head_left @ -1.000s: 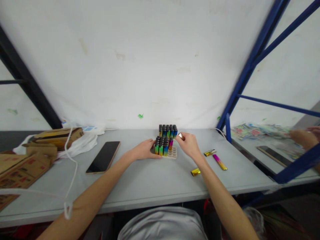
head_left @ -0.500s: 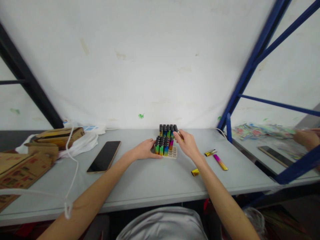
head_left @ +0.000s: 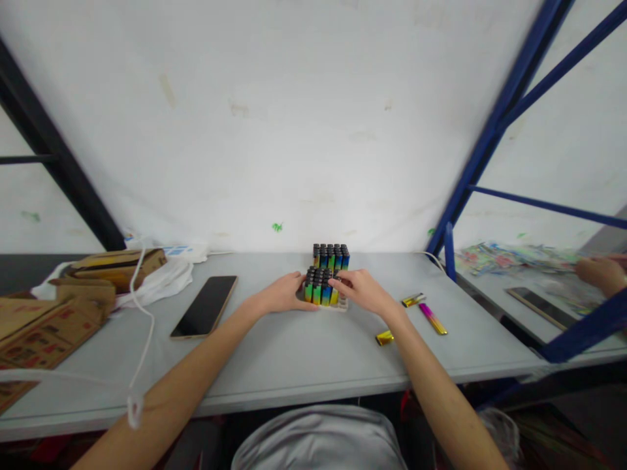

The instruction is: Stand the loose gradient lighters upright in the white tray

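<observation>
Several lighters (head_left: 317, 292) with black tops and shiny green, blue and yellow bodies stand upright in a pale tray (head_left: 342, 305) with holes. My left hand (head_left: 287, 292) grips the tray's left side, thumb along the front edge and fingers behind. At the tray's right part, my right hand (head_left: 361, 287) has thumb and finger closed on the top of a yellow-bodied lighter (head_left: 334, 297) standing in the front row. Its fingers partly hide the row behind. A second group of upright lighters (head_left: 331, 256) stands just beyond, near the wall.
Loose on the table at right lie a pink-and-gold lighter (head_left: 433, 319), a gold one (head_left: 414, 299) and another gold piece (head_left: 385, 337). A phone (head_left: 204, 307) and cardboard boxes (head_left: 53, 326) are at left. A blue metal frame (head_left: 465, 176) rises at right; a co-worker's hand (head_left: 602, 271) shows beyond it.
My right hand has moved left and down from the tray's far right edge to its front row, where a yellow-bodied lighter now stands. My left hand has stayed on the tray.
</observation>
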Demonstrator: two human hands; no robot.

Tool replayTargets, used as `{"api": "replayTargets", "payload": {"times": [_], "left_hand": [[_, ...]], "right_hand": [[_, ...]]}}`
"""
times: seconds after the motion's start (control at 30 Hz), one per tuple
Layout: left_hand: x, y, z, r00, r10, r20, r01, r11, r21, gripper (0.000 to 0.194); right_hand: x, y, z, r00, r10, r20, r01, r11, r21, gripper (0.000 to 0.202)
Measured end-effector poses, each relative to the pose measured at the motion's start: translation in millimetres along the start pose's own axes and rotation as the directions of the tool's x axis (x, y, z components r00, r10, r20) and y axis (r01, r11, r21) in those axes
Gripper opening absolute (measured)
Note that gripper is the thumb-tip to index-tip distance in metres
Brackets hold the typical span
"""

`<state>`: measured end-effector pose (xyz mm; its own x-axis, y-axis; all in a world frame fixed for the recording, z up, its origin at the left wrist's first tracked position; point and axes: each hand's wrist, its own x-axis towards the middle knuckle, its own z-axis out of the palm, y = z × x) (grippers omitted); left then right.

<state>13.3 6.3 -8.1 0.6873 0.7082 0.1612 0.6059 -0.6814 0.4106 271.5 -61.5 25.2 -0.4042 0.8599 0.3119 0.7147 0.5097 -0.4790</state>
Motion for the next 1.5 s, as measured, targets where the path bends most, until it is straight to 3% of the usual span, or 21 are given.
{"api": "replayTargets", "payload": {"times": [0.27, 0.57, 0.73, 0.83, 1.0, 1.2, 1.3, 1.37, 1.5], "left_hand": [[0.4, -1.5, 0.3, 1.0, 0.026, -0.012, -0.027, 0.999, -0.038, 0.073], [-0.1, -1.3, 0.0, 1.0, -0.006, -0.03, 0.004, 0.999, -0.047, 0.077], [-0.6, 1.7, -1.7, 1.0, -0.01, 0.0, 0.01, 1.0, -0.012, 0.076], [-0.9, 3.8, -3.0, 1.0, -0.021, 0.016, 0.021, 1.0, 0.013, 0.077], [-0.9, 4.9, -3.7, 1.0, -0.011, -0.005, 0.011, 1.0, -0.001, 0.076], [1.3, -0.3, -0.5, 1.0, -0.029, -0.01, 0.029, 0.999, 0.019, 0.076], [2.1, -2.6, 0.4, 1.0, -0.019, -0.01, 0.02, 1.0, 0.017, 0.076], [2.3, -2.9, 0.5, 1.0, -0.019, -0.016, 0.019, 1.0, 0.019, 0.076], [2.2, -1.5, 0.6, 1.0, -0.024, -0.019, 0.025, 1.0, 0.019, 0.076]], "right_hand": [[-0.3, 2.7, -6.4, 0.999, -0.009, -0.044, 0.008, 1.0, -0.03, 0.037], [-0.9, 7.6, -12.2, 0.998, -0.024, 0.064, 0.024, 1.0, 0.002, 0.043], [0.4, 1.5, -5.2, 0.991, 0.135, -0.018, -0.137, 0.981, -0.135, 0.031], [1.9, -1.0, 2.9, 0.968, 0.231, -0.094, -0.247, 0.941, -0.231, 0.036], [-3.7, 7.1, -2.7, 0.969, 0.246, -0.022, -0.246, 0.956, -0.162, 0.037], [-43.8, 42.5, -62.0, 0.974, 0.225, 0.03, -0.224, 0.974, -0.015, 0.035], [-76.7, 60.0, -80.1, 0.959, 0.281, -0.031, -0.283, 0.952, -0.115, 0.05], [-100.2, 64.2, -76.7, 0.939, 0.343, -0.032, -0.341, 0.914, -0.221, 0.067], [-137.7, 59.1, -48.0, 0.917, 0.398, 0.0, -0.361, 0.831, -0.423, 0.101]]}}
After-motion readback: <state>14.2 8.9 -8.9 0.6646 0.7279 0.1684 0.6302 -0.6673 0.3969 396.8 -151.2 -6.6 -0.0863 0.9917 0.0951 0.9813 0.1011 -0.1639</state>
